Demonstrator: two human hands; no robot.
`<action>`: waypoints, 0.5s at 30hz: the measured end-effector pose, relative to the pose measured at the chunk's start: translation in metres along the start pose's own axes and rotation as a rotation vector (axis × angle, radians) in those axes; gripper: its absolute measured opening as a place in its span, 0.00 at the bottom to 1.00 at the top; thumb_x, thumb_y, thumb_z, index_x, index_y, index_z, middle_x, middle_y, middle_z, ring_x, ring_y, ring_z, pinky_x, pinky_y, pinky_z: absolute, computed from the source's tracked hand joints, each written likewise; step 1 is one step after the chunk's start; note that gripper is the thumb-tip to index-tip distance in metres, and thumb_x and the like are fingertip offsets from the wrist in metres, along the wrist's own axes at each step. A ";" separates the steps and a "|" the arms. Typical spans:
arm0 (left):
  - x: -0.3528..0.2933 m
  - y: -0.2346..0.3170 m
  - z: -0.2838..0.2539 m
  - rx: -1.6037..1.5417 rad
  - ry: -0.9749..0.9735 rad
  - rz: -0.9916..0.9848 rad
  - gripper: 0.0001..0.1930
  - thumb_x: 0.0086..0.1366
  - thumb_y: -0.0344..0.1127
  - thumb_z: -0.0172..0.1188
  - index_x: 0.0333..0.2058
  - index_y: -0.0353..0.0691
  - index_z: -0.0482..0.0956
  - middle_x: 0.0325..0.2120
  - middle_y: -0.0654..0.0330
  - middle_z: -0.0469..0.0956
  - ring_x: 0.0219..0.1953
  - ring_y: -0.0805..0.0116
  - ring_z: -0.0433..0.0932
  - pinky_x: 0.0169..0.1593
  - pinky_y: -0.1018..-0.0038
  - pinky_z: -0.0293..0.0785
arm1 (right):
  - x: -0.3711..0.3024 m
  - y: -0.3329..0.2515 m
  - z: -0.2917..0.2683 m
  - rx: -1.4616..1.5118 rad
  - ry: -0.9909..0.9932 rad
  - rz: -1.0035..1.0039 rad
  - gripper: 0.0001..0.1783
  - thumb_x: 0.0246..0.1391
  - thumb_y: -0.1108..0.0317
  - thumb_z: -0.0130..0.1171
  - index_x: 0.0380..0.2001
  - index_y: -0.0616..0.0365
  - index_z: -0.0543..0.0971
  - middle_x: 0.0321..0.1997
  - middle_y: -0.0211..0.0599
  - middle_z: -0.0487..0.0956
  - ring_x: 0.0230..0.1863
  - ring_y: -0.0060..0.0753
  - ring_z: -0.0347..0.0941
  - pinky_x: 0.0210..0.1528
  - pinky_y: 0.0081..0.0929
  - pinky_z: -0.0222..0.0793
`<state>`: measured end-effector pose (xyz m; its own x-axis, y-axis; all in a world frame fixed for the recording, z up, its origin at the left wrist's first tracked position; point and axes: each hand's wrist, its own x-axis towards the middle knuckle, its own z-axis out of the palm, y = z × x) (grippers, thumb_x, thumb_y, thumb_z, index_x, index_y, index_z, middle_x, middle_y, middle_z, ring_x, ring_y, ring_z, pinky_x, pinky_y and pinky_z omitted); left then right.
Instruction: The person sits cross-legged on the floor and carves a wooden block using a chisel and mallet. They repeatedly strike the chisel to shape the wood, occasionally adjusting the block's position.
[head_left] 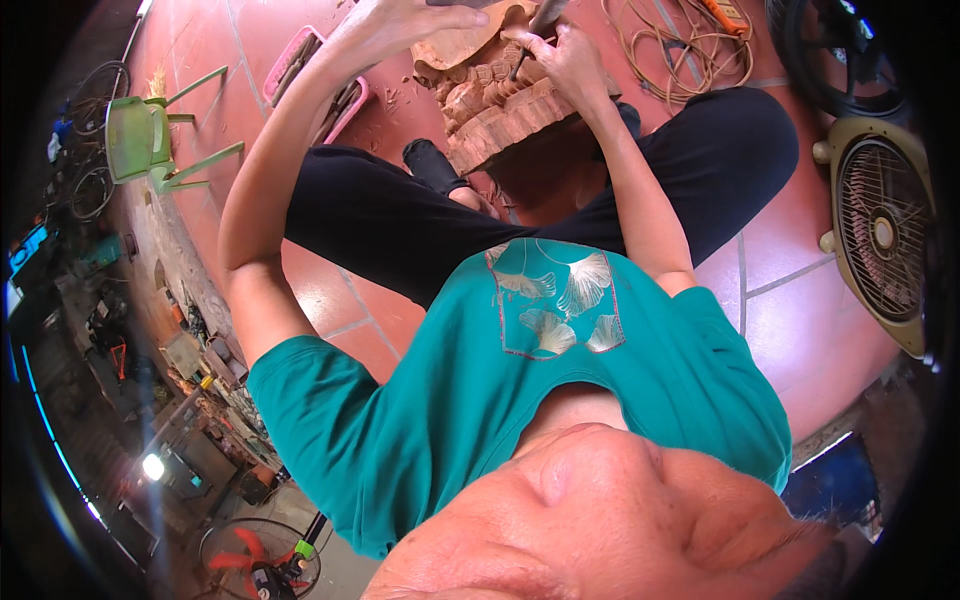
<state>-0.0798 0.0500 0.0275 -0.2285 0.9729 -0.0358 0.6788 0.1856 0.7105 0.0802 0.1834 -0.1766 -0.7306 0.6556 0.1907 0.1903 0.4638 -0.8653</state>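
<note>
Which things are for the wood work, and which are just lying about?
For the work:
carved wood block
dark tool in the right hand
probably the pink tray

Seemingly just about:
coiled cord
green chair
beige fan

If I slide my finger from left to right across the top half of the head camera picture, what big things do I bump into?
Pale green plastic chair, pink tray with tools, reddish-brown carved wooden block, tan coiled cable, beige box-shaped fan with a round grille.
</note>
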 end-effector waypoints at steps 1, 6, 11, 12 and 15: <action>0.000 -0.001 0.001 -0.059 -0.021 -0.006 0.39 0.61 0.43 0.72 0.66 0.30 0.68 0.60 0.42 0.76 0.62 0.54 0.75 0.65 0.63 0.68 | 0.002 -0.001 0.001 0.009 -0.012 -0.004 0.22 0.56 0.49 0.69 0.36 0.60 0.85 0.27 0.49 0.84 0.32 0.53 0.82 0.38 0.45 0.75; 0.000 0.008 0.001 0.171 -0.167 -0.135 0.39 0.62 0.43 0.71 0.68 0.33 0.66 0.61 0.47 0.76 0.62 0.59 0.75 0.66 0.65 0.68 | 0.003 -0.003 -0.001 -0.084 0.023 -0.086 0.22 0.56 0.52 0.69 0.38 0.63 0.82 0.27 0.52 0.83 0.31 0.57 0.82 0.36 0.49 0.75; 0.001 0.003 -0.005 -0.049 -0.070 -0.045 0.41 0.62 0.40 0.71 0.70 0.34 0.64 0.66 0.49 0.71 0.66 0.59 0.70 0.69 0.64 0.65 | -0.003 -0.014 -0.004 0.005 -0.005 -0.030 0.24 0.58 0.49 0.68 0.41 0.63 0.83 0.29 0.51 0.84 0.32 0.53 0.82 0.38 0.45 0.75; 0.003 0.008 -0.007 -0.093 -0.069 -0.038 0.41 0.62 0.40 0.71 0.70 0.34 0.64 0.66 0.49 0.70 0.67 0.59 0.69 0.69 0.64 0.64 | -0.004 -0.016 -0.005 0.051 -0.022 0.003 0.25 0.59 0.47 0.68 0.40 0.62 0.84 0.30 0.50 0.85 0.33 0.50 0.83 0.40 0.43 0.76; 0.003 0.022 -0.010 -0.250 -0.041 -0.057 0.41 0.62 0.39 0.71 0.70 0.34 0.63 0.67 0.50 0.69 0.68 0.59 0.67 0.71 0.63 0.62 | -0.004 -0.018 -0.008 0.125 -0.069 0.009 0.22 0.57 0.55 0.69 0.44 0.62 0.79 0.29 0.53 0.83 0.34 0.58 0.82 0.37 0.49 0.75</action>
<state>-0.0723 0.0555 0.0499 -0.2290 0.9677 -0.1054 0.4711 0.2049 0.8580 0.0845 0.1775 -0.1585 -0.7735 0.6148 0.1541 0.1171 0.3775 -0.9186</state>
